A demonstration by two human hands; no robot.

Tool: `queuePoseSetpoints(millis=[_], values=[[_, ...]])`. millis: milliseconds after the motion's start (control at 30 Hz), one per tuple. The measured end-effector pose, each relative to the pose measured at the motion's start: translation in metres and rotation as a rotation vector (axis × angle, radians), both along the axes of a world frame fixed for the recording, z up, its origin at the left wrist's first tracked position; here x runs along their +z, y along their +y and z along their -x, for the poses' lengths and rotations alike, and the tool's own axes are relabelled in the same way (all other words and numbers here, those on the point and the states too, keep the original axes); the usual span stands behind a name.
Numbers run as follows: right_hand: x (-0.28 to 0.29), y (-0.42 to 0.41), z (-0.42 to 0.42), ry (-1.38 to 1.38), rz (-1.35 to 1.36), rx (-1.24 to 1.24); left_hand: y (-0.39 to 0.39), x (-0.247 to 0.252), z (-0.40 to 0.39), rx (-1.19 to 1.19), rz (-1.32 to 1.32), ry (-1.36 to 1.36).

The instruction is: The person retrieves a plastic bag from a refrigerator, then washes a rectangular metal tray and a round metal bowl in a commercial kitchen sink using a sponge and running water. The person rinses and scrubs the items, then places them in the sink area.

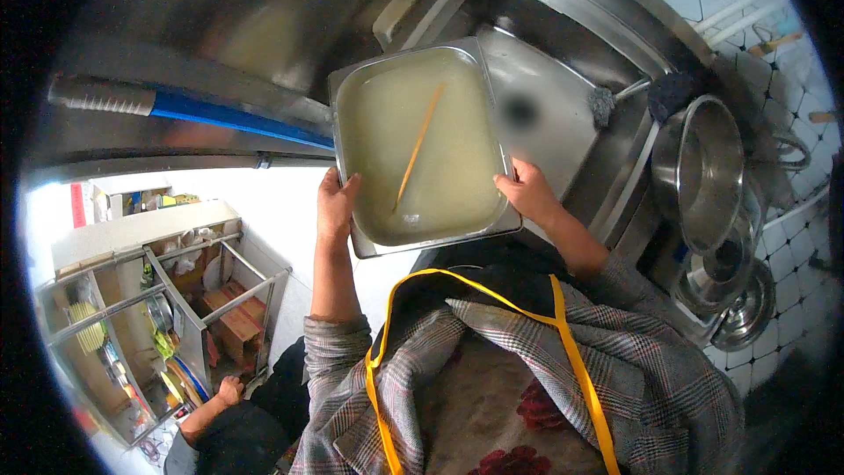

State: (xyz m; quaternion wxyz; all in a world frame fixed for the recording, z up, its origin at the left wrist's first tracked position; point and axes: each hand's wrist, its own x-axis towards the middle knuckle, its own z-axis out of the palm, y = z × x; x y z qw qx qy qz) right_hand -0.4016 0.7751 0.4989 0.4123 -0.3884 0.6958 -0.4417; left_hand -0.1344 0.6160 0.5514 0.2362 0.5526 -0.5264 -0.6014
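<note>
A rectangular stainless steel pan full of pale, cloudy liquid is held in front of my body. One thin wooden chopstick lies slantwise in the liquid. My left hand grips the pan's left rim near the lower corner, thumb on top. On the right rim, my right hand has its thumb over the edge. The fingers under the pan are hidden. Behind the pan's right side lies a steel sink basin with a dark, blurred spot, seemingly its drain.
Steel bowls stand at the right, near scouring pads. A blue handle reaches in from the left. At lower left are a shelf rack with a cardboard box, and another person's hand.
</note>
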Motion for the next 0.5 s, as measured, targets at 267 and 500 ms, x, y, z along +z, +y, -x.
queuePoseSetpoints(millis=[267, 500], values=[[-0.017, 0.0, -0.013, -0.271, 0.11, -0.181, 0.035, 0.003, -0.011, 0.085, -0.036, 0.079], [-0.008, -0.001, -0.011, -0.327, 0.026, -0.201, 0.042, 0.001, -0.014, 0.106, 0.001, 0.29]])
